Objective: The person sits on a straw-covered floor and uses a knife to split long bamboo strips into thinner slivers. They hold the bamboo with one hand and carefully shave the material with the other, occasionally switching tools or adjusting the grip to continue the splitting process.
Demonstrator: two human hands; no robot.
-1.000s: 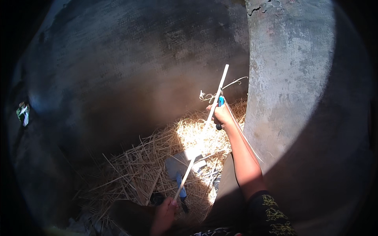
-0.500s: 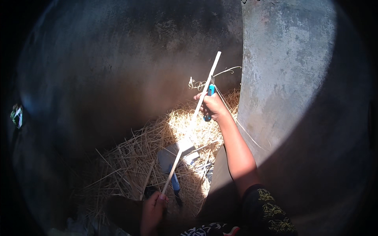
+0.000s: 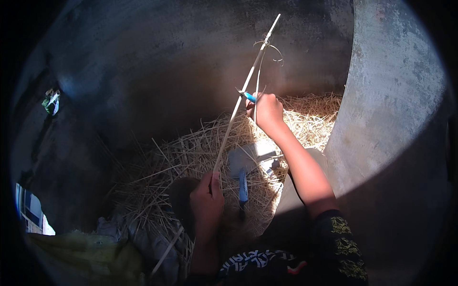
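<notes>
My left hand (image 3: 207,198) is closed round the lower end of a long, thin, pale wooden stick (image 3: 232,117), which slants up and away to the right. Higher up the stick, my right hand (image 3: 268,113) is closed on a blue-handled knife (image 3: 250,97). Its blade lies across the stick, touching or very close to it. Thin curled shavings (image 3: 276,51) cling near the stick's far end. A long narrow sliver (image 3: 258,76) hangs from there past my right hand.
Straw-like shavings (image 3: 191,152) cover the ground below, around a grey block (image 3: 241,163) and a long blue tool (image 3: 243,187). Curved grey walls (image 3: 391,71) rise ahead and on the right. Yellowish-green cloth (image 3: 86,255) lies at lower left.
The knife is farther down the stick from its tip, closer to my left hand. Both the stick and my left hand appear higher in the picture, and the view has shifted.
</notes>
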